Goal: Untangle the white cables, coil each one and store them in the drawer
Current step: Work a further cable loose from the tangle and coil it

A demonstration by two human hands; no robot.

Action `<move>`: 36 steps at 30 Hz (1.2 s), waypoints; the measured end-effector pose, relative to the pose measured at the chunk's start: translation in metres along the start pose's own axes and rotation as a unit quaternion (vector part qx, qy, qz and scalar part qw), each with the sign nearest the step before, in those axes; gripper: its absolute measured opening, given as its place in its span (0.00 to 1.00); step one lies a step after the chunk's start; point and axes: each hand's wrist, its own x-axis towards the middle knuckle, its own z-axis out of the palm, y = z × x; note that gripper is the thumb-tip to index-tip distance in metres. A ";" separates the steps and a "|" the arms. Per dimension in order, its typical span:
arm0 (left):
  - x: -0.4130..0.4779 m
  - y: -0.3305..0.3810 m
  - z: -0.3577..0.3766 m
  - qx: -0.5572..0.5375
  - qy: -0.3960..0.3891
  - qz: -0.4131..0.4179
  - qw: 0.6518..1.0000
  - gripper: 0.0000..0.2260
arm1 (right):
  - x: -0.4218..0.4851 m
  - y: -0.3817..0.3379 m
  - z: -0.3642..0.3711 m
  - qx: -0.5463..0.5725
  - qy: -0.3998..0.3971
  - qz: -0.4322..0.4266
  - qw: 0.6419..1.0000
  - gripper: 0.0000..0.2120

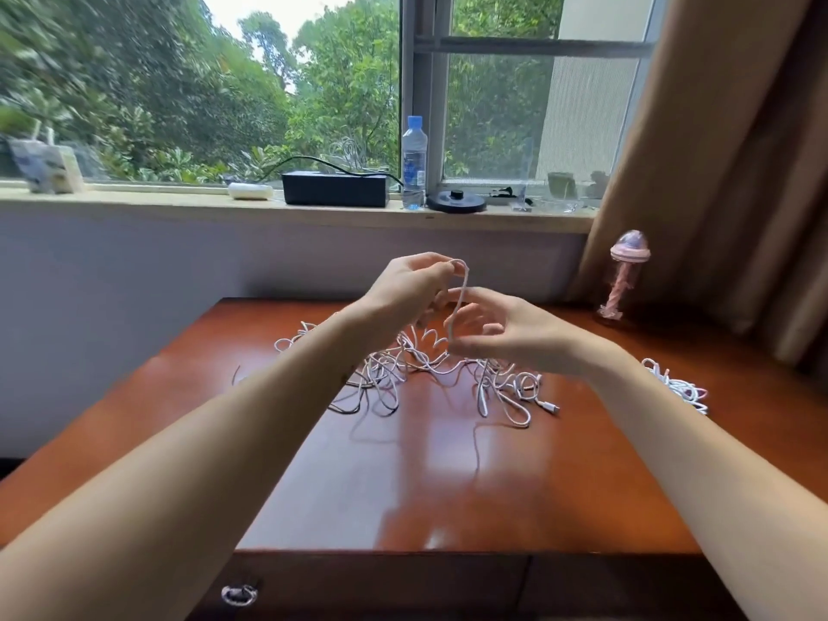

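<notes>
both hands are raised above the middle of the reddish wooden surface [448,486], close together and each holding the same strand of white cable [462,286]. the left hand [405,284] is the higher one; its fingers [437,273] are curled and pinch the top of a small loop in the strand. the right hand [502,329] sits just below and to the right, its fingers [470,322] curled in and pinching the strand lower down. the held strand runs nearly upright between the two grips and then drops into the tangle of white cables [416,365], which lies in loose loops on the surface beneath the hands. a usb plug [550,406] pokes out at the right edge of the tangle. a separate small bunch of white cable [681,387] lies well apart near the right edge, partly hidden by the right forearm.

below the near edge is the drawer front [381,584], flush and closed, with a ring pull [239,593] at its left.

at the back right corner stands a pink jellyfish ornament [625,280] beside a brown curtain [739,150]. on the window sill [134,199] behind are a white oblong object [250,190], a black box [335,188], a clear water bottle [413,159] with a blue cap, and a round black base [456,201].
</notes>
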 end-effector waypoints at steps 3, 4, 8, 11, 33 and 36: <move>0.000 0.007 -0.001 0.000 -0.029 0.019 0.999 0.10 | 0.005 -0.014 0.001 0.054 0.039 -0.040 0.997 0.16; 0.002 0.008 -0.002 -0.006 -0.031 0.022 0.999 0.10 | 0.007 -0.015 0.000 0.061 0.073 -0.044 0.994 0.14; 0.003 0.010 -0.005 0.002 -0.020 0.050 0.999 0.10 | 0.008 -0.019 -0.004 0.056 0.185 -0.054 0.980 0.10; 0.001 0.009 -0.008 0.026 -0.036 0.069 0.997 0.12 | 0.005 -0.027 -0.009 0.096 0.234 -0.055 0.966 0.09; -0.002 0.006 -0.029 0.276 -0.023 0.114 0.954 0.06 | 0.011 -0.008 -0.018 -0.151 0.316 0.018 0.937 0.34; -0.002 0.010 -0.024 0.270 -0.035 0.119 0.955 0.06 | 0.009 -0.015 -0.013 -0.229 0.278 -0.082 0.929 0.28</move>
